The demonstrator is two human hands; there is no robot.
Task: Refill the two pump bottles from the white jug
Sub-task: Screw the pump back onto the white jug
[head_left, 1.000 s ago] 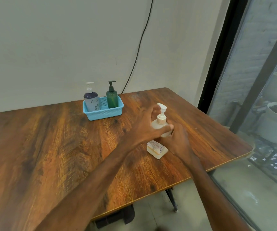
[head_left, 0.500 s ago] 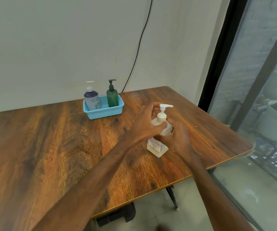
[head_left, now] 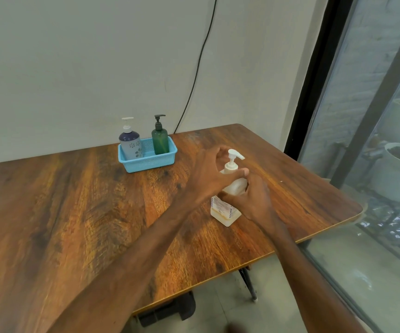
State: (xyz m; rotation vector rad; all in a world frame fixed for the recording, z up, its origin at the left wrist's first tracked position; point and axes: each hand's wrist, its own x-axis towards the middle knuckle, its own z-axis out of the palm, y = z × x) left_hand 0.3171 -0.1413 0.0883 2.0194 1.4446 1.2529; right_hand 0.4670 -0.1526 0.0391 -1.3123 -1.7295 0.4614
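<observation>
hands both on the white jug (head_left: 228, 200), which stands upright on the tabletop (head_left: 74, 212) near its right front edge. long axis vertical, pump nozzle pointing right, away from the basket. left hand (head_left: 208, 179) wraps the neck collar just under the pump head, fingers curled round it. right hand (head_left: 254, 200) closed around the body below, bracing it. reads as unscrewing the pump top, judging by the grip; can't tell how far the thread is backed off.

two pump bottles sit upright in the blue basket (head_left: 148, 162) at the back of the tabletop by the wall: floral white-pump bottle (head_left: 130, 145) on the left, green bottle (head_left: 160, 141) on the right, both pumps on. neither opened, so refill hasn't started.

key relation: basket lies up and left of the jug, well apart, on the left hand's side. left hand is nearer to it. green bottle is the closer of the two.
</observation>
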